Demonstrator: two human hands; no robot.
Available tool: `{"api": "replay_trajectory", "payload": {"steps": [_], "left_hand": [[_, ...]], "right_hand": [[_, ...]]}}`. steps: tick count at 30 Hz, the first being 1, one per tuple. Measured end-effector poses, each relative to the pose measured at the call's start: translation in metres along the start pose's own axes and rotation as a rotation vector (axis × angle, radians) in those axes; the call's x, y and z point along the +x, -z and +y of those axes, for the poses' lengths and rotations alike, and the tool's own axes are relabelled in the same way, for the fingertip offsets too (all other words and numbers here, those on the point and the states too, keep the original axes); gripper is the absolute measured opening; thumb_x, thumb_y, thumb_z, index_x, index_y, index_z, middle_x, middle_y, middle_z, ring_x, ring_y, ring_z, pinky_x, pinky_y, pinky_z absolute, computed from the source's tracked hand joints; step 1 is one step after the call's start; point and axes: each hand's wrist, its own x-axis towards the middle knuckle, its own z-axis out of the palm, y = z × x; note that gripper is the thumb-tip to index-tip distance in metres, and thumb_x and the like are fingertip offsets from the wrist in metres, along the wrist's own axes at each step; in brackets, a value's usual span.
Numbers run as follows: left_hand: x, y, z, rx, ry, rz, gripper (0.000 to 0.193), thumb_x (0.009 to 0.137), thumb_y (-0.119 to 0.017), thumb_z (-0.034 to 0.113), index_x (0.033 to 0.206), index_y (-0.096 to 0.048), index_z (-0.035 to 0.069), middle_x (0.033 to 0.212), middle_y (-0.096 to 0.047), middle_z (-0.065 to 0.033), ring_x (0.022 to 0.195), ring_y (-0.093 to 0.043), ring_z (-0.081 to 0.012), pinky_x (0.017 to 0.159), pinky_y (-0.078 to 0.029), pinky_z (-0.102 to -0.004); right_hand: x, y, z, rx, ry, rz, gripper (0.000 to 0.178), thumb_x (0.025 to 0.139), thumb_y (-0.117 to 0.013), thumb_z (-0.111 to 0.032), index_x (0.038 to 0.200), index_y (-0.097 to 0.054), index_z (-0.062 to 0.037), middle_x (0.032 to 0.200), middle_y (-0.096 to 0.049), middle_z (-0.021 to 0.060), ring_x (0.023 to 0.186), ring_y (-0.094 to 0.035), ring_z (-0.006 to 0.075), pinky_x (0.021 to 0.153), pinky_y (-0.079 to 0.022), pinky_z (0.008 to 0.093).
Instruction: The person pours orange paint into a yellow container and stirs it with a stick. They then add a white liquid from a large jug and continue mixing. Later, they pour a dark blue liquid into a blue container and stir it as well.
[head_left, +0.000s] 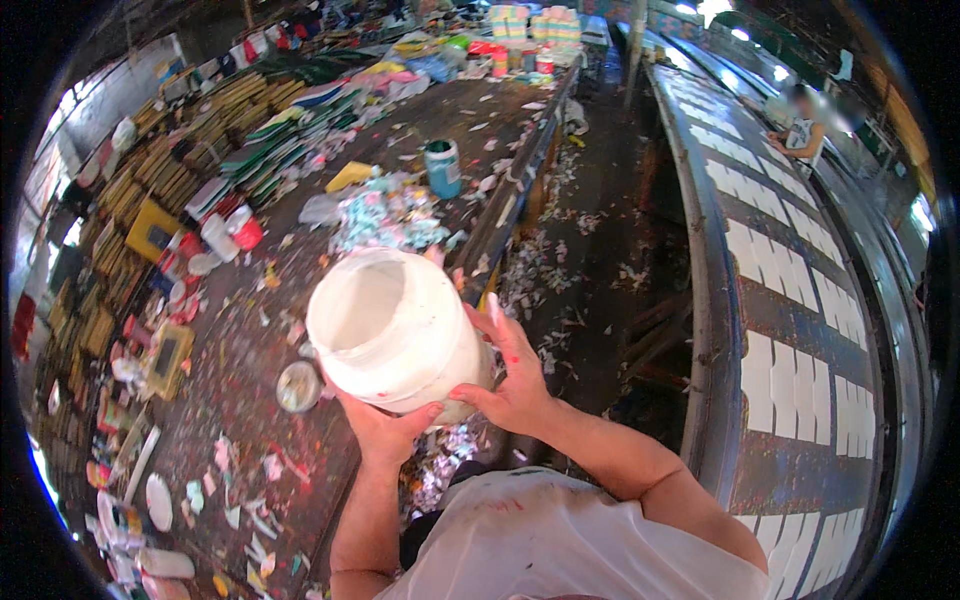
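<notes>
Between my two hands I hold a large white plastic tub, tilted so that its wide open mouth faces up and to the left. Its visible inside wall is pale, and its bottom is out of sight. My left hand grips the lower left side, thumb on the near face. My right hand wraps round the right side, with red stains on its fingers. A small round tub with pale contents stands on the worktable, just left of the white tub.
Behind the tub lie crumpled pastel scraps and a teal can. Red and white containers and wooden frames line the left. A long table with rows of white sheets runs along the right; a person stands beyond it.
</notes>
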Motion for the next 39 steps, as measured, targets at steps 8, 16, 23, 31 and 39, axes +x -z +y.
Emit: {"api": "replay_trajectory", "payload": {"steps": [8, 16, 23, 31, 39], "left_hand": [[0.113, -0.132, -0.101, -0.177, -0.002, -0.205, 0.172, 0.06, -0.113, 0.03, 0.179, 0.008, 0.002, 0.177, -0.032, -0.0197, 0.16, -0.043, -0.0331, 0.133, -0.039, -0.0496], [0.246, -0.235, -0.196, -0.159, -0.037, -0.264, 0.169, 0.07, -0.111, 0.027, 0.176, 0.018, 0.0, 0.179, -0.03, -0.0235, 0.162, -0.042, -0.0334, 0.135, -0.036, -0.051], [0.346, -0.31, -0.251, -0.278, -0.044, -0.27, 0.167, 0.07, -0.111, 0.033, 0.174, 0.016, -0.004, 0.177, -0.033, -0.0229, 0.164, -0.04, -0.0314, 0.14, -0.025, -0.05], [0.431, -0.332, -0.315, -0.116, -0.136, -0.072, 0.164, 0.073, -0.108, 0.044, 0.173, 0.011, -0.007, 0.177, -0.03, -0.0251, 0.164, -0.038, -0.0359, 0.139, -0.023, -0.0525], [0.546, -0.348, -0.406, 0.296, -0.275, 0.157, 0.159, 0.07, -0.108, 0.045, 0.171, 0.0, -0.013, 0.173, -0.039, -0.028, 0.163, -0.038, -0.0407, 0.14, -0.016, -0.0528]], "right_hand": [[0.024, 0.089, 0.116, -0.178, -0.141, 0.151, 0.122, 0.091, -0.094, -0.034, 0.178, -0.02, 0.0052, 0.167, -0.056, 0.0294, 0.144, -0.059, 0.0433, 0.123, -0.043, 0.0518], [0.109, 0.159, 0.261, -0.271, -0.171, 0.105, 0.119, 0.098, -0.089, -0.035, 0.179, -0.013, 0.0085, 0.166, -0.051, 0.0311, 0.149, -0.057, 0.0393, 0.127, -0.043, 0.0517], [0.181, 0.205, 0.354, -0.229, -0.194, 0.083, 0.116, 0.102, -0.086, -0.038, 0.182, -0.011, 0.0006, 0.19, -0.006, 0.0267, 0.172, -0.028, 0.037, 0.138, -0.024, 0.0524], [0.278, 0.204, 0.48, 0.046, -0.225, -0.06, 0.124, 0.1, -0.087, -0.04, 0.18, -0.005, 0.006, 0.179, -0.033, 0.03, 0.16, -0.044, 0.0408, 0.136, -0.029, 0.055], [0.386, 0.18, 0.653, 0.363, -0.145, -0.199, 0.134, 0.094, -0.095, -0.04, 0.182, -0.002, -0.0004, 0.187, -0.024, 0.0183, 0.17, -0.031, 0.0327, 0.137, -0.029, 0.0509]]}}
